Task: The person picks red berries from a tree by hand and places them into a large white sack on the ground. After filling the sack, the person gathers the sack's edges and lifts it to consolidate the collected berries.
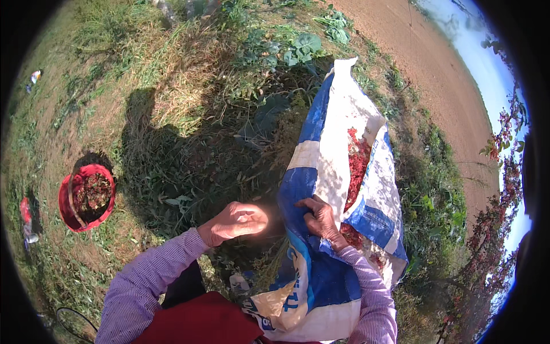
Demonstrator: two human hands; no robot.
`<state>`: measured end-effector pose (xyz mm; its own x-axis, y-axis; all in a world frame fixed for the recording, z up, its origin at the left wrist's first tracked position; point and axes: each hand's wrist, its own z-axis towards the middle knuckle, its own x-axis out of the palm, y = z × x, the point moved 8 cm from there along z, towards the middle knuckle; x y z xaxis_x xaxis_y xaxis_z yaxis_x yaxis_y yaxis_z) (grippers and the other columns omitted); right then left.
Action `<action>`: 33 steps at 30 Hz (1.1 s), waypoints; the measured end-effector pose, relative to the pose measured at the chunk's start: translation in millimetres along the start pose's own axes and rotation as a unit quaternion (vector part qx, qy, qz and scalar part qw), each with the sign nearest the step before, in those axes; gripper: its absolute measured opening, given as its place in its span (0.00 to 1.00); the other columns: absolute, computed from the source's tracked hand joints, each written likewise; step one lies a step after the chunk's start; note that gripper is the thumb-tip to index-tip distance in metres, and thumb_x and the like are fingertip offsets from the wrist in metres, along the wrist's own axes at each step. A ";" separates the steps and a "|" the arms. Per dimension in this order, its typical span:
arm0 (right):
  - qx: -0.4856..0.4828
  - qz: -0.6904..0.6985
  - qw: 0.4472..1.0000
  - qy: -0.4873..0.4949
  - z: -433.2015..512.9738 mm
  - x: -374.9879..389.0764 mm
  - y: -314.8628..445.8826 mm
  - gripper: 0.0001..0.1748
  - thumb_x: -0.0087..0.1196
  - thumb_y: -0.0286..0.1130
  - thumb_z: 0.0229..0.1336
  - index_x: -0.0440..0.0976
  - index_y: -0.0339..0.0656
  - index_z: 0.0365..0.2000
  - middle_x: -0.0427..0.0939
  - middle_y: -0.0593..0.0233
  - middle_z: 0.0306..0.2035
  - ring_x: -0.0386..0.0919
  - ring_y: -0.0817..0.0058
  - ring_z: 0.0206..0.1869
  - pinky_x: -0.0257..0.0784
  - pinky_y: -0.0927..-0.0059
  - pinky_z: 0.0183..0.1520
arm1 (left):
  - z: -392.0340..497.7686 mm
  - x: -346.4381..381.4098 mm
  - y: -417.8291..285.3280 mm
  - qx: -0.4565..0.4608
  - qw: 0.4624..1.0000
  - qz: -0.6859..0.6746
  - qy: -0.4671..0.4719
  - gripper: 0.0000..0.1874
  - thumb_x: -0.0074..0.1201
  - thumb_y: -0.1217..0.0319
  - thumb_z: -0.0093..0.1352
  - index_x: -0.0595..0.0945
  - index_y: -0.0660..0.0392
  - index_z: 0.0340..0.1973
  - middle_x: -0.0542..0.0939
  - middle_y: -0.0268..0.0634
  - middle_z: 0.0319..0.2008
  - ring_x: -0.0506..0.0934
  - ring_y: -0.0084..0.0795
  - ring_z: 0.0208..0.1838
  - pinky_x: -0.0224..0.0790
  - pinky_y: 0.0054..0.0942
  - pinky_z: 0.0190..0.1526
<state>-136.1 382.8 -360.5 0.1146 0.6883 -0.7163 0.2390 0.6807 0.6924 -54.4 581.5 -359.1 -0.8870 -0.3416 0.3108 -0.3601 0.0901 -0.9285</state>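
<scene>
A woven plastic sack (pixel 335 163), white with blue bands and printed writing, lies spread in front of me on the right. Through its long gap show clusters of small red berries or seed husks (pixel 357 172). My right hand (pixel 321 220) is on the blue part of the sack near the gap, fingers bent around a fold of it. Left of the sack, my left hand (pixel 235 223) is in the air with its fingers loosely curled. Nothing shows in it, though glare washes out the fingertips.
A red bucket (pixel 112 189) with a curved handle stands on the left, holding reddish picked clusters (pixel 91 193). Litter (pixel 26 210) lies at the far left. Branches with red clusters (pixel 481 241) hang at the right. Leafy plants (pixel 305 47) and bare soil (pixel 429 69) lie beyond.
</scene>
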 end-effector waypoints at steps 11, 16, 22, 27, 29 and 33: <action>0.012 0.188 0.981 -0.034 122.2 92.5 108.7 0.09 0.52 0.21 0.42 0.78 0.35 0.28 0.74 0.56 0.28 0.77 0.61 0.31 0.72 0.67 0.35 | 207.3 -151.0 -52.3 -0.178 0.805 0.565 -0.006 0.31 0.54 0.46 0.61 0.82 0.64 0.42 0.83 0.49 0.40 0.81 0.45 0.46 0.73 0.39 0.49; 0.070 0.271 0.956 -0.087 182.3 110.1 109.3 0.11 0.54 0.20 0.49 0.80 0.35 0.35 0.78 0.60 0.32 0.77 0.73 0.35 0.72 0.73 0.41 | 242.1 -231.0 -76.7 -0.083 0.838 0.526 -0.121 0.20 0.53 0.55 0.65 0.83 0.63 0.31 0.83 0.51 0.35 0.81 0.48 0.43 0.73 0.43 0.46; 0.014 0.436 0.899 -0.041 283.3 151.2 145.2 0.13 0.52 0.15 0.54 0.80 0.34 0.39 0.80 0.62 0.34 0.77 0.77 0.37 0.71 0.76 0.44 | 249.7 -300.7 -128.4 0.046 0.812 0.567 -0.130 0.19 0.52 0.56 0.65 0.82 0.61 0.25 0.81 0.50 0.24 0.81 0.52 0.33 0.73 0.47 0.38; -0.006 0.397 0.918 -0.013 327.9 155.6 173.9 0.13 0.51 0.14 0.52 0.80 0.33 0.37 0.80 0.61 0.33 0.78 0.76 0.37 0.71 0.75 0.43 | 245.3 -367.0 -142.9 0.050 0.823 0.551 -0.130 0.18 0.53 0.57 0.64 0.83 0.62 0.26 0.82 0.50 0.31 0.81 0.50 0.37 0.74 0.44 0.42; 0.005 0.325 0.946 -0.005 342.4 151.3 183.0 0.13 0.50 0.14 0.51 0.80 0.33 0.36 0.80 0.60 0.33 0.78 0.75 0.37 0.71 0.76 0.43 | 244.1 -384.1 -157.8 0.105 0.825 0.533 -0.157 0.18 0.53 0.58 0.64 0.83 0.62 0.27 0.82 0.50 0.33 0.80 0.50 0.38 0.73 0.44 0.45; 0.019 0.323 0.946 0.007 377.5 140.4 202.5 0.12 0.51 0.14 0.52 0.80 0.33 0.37 0.80 0.60 0.33 0.78 0.75 0.37 0.71 0.76 0.43 | 264.2 -416.4 -179.7 0.030 0.858 0.498 -0.123 0.17 0.53 0.61 0.61 0.81 0.64 0.24 0.79 0.56 0.25 0.79 0.55 0.34 0.71 0.45 0.40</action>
<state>292.4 522.6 -353.5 0.2355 0.9614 -0.1425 0.1582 0.1067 0.9816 456.1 460.4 -375.3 -0.6565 -0.3102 -0.6876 0.5626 0.4059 -0.7203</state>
